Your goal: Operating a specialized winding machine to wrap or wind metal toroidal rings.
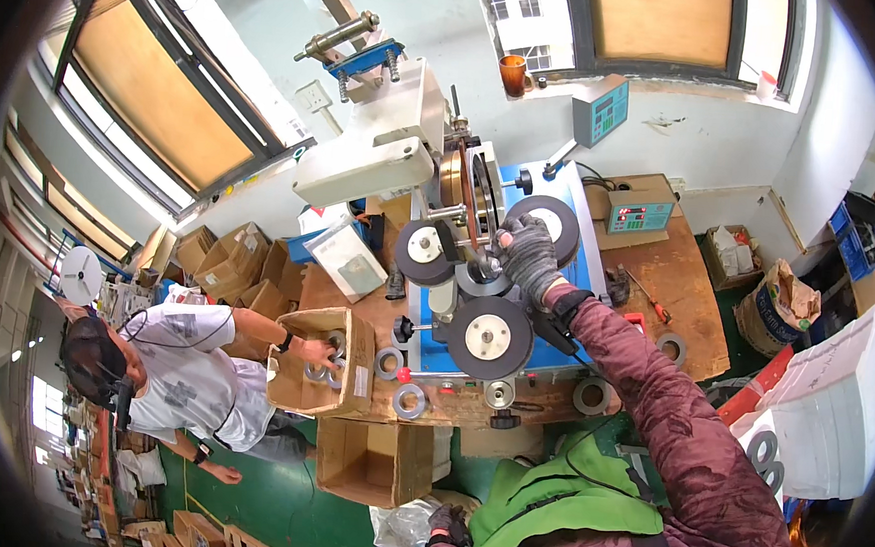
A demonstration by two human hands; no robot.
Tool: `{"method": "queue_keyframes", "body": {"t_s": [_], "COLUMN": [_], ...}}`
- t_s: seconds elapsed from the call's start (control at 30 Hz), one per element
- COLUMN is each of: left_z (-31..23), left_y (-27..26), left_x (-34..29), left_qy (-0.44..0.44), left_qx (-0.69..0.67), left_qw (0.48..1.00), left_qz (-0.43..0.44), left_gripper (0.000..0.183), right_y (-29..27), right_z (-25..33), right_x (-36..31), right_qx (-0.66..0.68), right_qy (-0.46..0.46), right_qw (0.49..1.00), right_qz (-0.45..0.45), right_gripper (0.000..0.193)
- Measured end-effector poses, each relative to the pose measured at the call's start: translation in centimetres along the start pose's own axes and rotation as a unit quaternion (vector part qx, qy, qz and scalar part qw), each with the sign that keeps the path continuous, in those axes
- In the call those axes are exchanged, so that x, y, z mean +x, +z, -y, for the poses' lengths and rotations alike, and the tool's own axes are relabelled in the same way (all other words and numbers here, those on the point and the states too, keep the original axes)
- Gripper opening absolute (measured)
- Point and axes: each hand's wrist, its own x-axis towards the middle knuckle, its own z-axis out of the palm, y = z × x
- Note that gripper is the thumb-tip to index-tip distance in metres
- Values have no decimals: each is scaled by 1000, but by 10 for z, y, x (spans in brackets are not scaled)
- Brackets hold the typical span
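Although my right hand point(529, 254) sits half-curled at the 3-disc machine point(454, 179), near the front edge of the counter point(693, 314), I can't tell whether the fingers grip; my left hand point(450, 525) is beside a silvery bag point(402, 528), hold unclear.

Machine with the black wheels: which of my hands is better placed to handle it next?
Probably your right. The gloved right hand is up among the black wheels, while your left hand is down low beside the silvery bag, well away from them.
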Motion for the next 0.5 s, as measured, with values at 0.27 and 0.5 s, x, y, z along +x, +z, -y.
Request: {"method": "queue_keyframes", "body": {"t_s": [0.27,0.5], "left_z": [25,45], "left_y": [-5,-2], "left_x": [3,-22], "left_qy": [37,68], "left_qx": [-5,155], "left_qw": [999,986], "left_qz": [24,6], "left_gripper": [43,39], "right_y": [-7,-56], "right_z": [-11,-49], "right_x": [-2,-55], "right_qx": [296,407], "right_qy": [86,154], "right_qw": [947,897], "right_qz": [-87,-72], "right_gripper": [15,8]}}
